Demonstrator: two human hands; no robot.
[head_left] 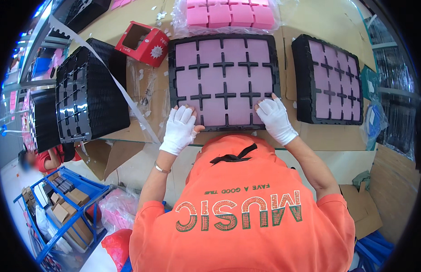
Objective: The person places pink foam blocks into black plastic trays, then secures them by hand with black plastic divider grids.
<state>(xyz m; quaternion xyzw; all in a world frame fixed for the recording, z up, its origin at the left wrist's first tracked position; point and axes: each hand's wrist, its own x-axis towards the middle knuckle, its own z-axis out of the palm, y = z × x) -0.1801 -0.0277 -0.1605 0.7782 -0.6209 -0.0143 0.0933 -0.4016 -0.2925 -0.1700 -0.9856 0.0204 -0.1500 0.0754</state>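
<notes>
Flat in front of me lies a black plastic tray (226, 125) with cross-shaped dividers, its cells filled with pink-lilac sheet pieces (211, 59). My left hand (179, 129), in a white glove with bare fingertips, rests on the tray's near left corner. Its fingers are stretched over the rim, with the thumb out to the right along the near edge. At the near right corner my right hand (276, 119), gloved the same way, lies with its fingers extended and spread on the rim. The undersides of both hands are hidden.
A similar filled tray (327, 81) stands to the right. Stacks of black trays (90, 93) are on the left, near a red box (142, 43). Wrapped pink pieces (230, 13) lie at the back. A white strip (115, 81) crosses the left side; a blue cart (61, 217) holds cartons.
</notes>
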